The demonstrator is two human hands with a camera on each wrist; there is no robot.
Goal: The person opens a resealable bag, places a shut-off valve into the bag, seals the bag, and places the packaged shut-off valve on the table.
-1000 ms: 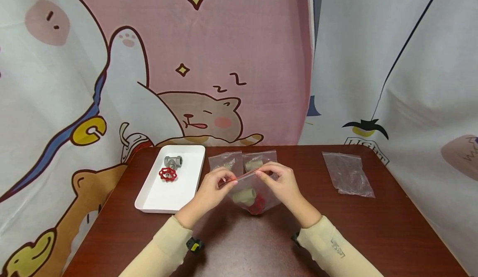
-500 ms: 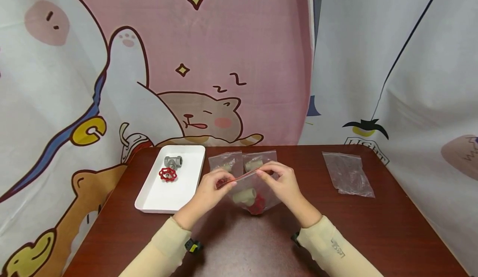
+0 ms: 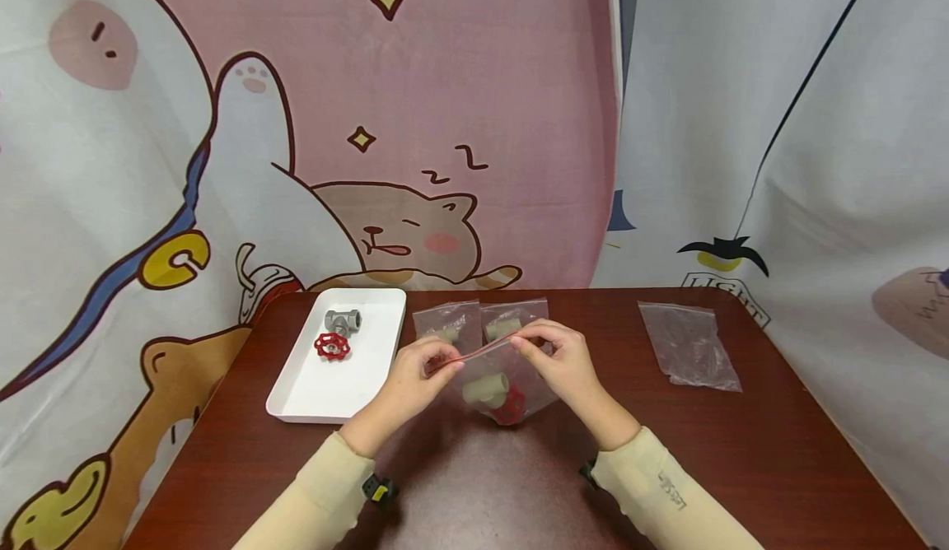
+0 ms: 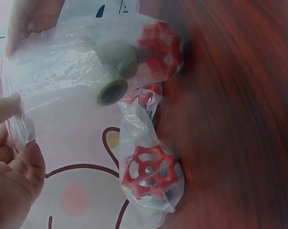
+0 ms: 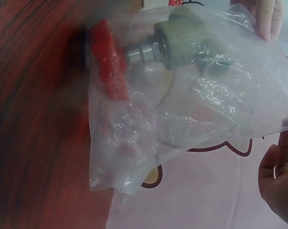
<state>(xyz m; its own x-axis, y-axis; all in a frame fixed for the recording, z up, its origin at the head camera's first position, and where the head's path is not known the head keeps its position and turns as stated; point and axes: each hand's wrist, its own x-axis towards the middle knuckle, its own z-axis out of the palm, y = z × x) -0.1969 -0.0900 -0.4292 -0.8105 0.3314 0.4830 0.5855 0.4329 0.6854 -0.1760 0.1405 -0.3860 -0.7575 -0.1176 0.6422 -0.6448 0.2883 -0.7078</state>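
Observation:
Both hands hold up a clear zip bag (image 3: 539,402) by its mouth, which has a red seal strip. My left hand (image 3: 415,379) pinches the strip's left part between thumb and fingers. At the other end, the strip is pinched by my right hand (image 3: 565,365). Inside the bag hangs a beige-green valve (image 4: 116,58) with a red handwheel (image 5: 108,62), its wheel lowest, near the table. Behind it lie two more bagged valves, one in a left bag (image 3: 463,317) and one in a right bag (image 3: 530,311), both partly hidden by the hands and held bag.
A white tray (image 3: 311,385) stands to the left, with a grey metal valve (image 3: 343,322) with a red handwheel lying in it. On the right side of the brown table (image 3: 778,468) lies a flat clear zip bag (image 3: 689,348). A cartoon-printed curtain (image 3: 519,122) hangs behind the table.
My left thumb and fingers have slid slightly left along the seal strip. The right hand and the bagged valve have stayed almost in place.

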